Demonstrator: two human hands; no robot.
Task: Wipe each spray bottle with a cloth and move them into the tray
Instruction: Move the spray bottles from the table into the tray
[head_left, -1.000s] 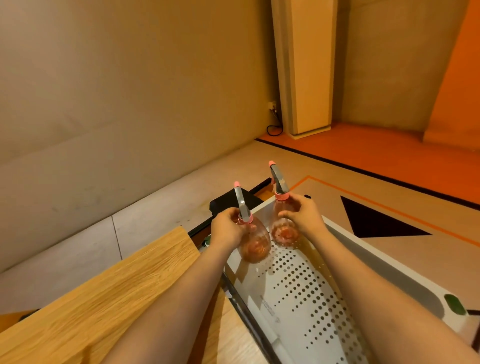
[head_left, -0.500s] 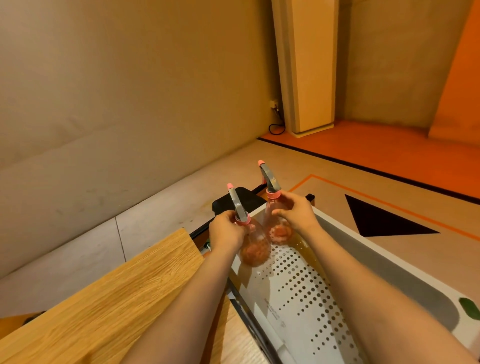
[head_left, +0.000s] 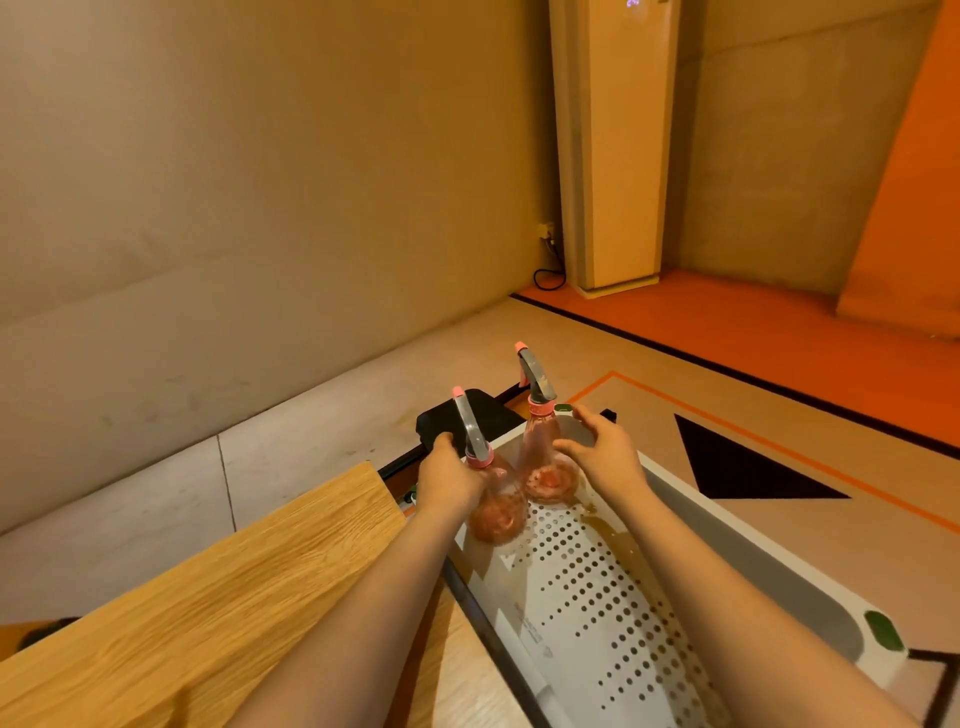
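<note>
My left hand (head_left: 451, 480) is wrapped tight around the neck of the near spray bottle (head_left: 496, 512), just under its pink collar. I am holding it a little above the tray floor, at the tray's far left corner. My right hand (head_left: 602, 457) is open now, with its fingers (head_left: 569, 448) spread. Half a second ago it was gripping the far spray bottle (head_left: 545, 467); now it has let go and sits just beside that bottle, on its right. I cannot tell if a fingertip touches it.

The far spray bottle stands on its round base in the far end of the white tray (head_left: 753, 561). The tray floor has many small round holes. Only that bottle rests in the tray.

Both bottles are clear pink with a fat round bottom and a thin neck. Each one stands tall, bottom down. The gray spray heads are on top, and their pink tips lean up and to the left, away from me.

The tray sits to the right of the wooden table (head_left: 218, 597). A black thing (head_left: 441, 418) lies past the tray's far end.
</note>
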